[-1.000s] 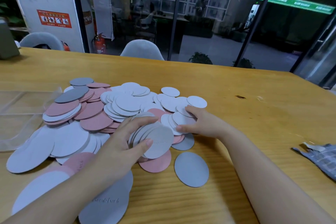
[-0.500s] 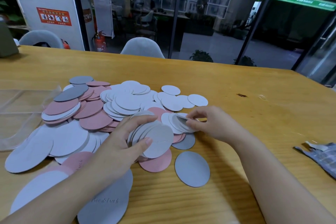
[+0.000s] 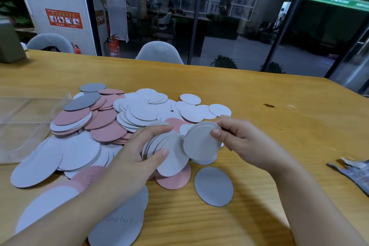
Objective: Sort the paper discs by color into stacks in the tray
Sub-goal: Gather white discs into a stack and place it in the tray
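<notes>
A loose pile of white, pink and grey paper discs (image 3: 111, 122) covers the wooden table (image 3: 259, 130). My left hand (image 3: 137, 156) grips a fanned stack of white discs (image 3: 169, 152) between thumb and fingers. My right hand (image 3: 237, 140) pinches a small bunch of white discs (image 3: 199, 142), lifted off the pile and tilted right beside the left-hand stack. A clear plastic tray (image 3: 22, 126) lies at the left of the pile. One grey disc (image 3: 213, 185) lies alone near the table's front.
A large grey disc (image 3: 119, 223) with embossed letters lies under my left forearm. A folded grey checked cloth (image 3: 353, 171) sits at the right edge. Two pale chairs (image 3: 159, 52) stand behind the far table edge, before a glass wall.
My right hand gathered a few white discs from the pile's right side, lifted them and brought them left toward the stack in my left hand. The left hand stayed put.
</notes>
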### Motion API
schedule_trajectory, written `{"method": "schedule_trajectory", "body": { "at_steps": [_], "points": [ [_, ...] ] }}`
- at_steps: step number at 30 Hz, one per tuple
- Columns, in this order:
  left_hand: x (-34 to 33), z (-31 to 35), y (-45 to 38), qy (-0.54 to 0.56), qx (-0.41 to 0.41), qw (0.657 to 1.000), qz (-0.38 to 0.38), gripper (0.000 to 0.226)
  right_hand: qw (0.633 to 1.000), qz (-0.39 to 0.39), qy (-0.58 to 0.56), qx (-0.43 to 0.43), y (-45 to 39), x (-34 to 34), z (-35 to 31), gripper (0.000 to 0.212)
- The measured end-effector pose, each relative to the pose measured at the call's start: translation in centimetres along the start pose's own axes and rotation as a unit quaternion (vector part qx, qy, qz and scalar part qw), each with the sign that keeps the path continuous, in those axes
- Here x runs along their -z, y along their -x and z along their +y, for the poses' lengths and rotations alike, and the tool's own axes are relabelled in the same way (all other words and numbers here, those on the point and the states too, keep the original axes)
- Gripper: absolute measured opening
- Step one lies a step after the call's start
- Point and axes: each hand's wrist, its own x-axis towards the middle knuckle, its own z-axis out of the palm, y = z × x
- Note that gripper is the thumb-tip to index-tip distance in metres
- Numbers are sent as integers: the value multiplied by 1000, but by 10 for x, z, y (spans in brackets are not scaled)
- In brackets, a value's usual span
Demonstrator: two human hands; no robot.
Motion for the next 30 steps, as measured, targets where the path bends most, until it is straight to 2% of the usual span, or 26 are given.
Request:
{"method": "schedule_trajectory", "body": {
  "at_steps": [4,9,13,16,18,21,23,26,30],
  "points": [
    [-1,2,1,-30,-17,999,-4,39,999,25,-43,-7,-2,-8,0,5],
    [0,3,0,-100,-54,993,-9,38,1000,22,9,-7,-8,-35,0,18],
    [1,2,0,-131,-79,988,-25,46,999,28,-28,2,-9,-38,0,15],
    [2,0,0,-138,-76,987,-24,45,997,81,13,-14,-13,-28,11,9],
    [1,0,0,-135,-74,988,-22,45,988,109,102,-49,-16,-18,26,19],
    [0,0,0,-125,-70,990,-21,45,976,60,165,-133,-16,-10,44,65],
    [0,0,-1,-118,-70,990,-20,45,974,24,163,-156,-18,-8,47,85],
    [0,0,0,-113,-69,991,-19,46,974,-15,151,-166,-27,-5,51,95],
    [1,2,0,-111,-62,992,-22,42,974,-30,146,-173,-36,-2,56,84]
  ]
}}
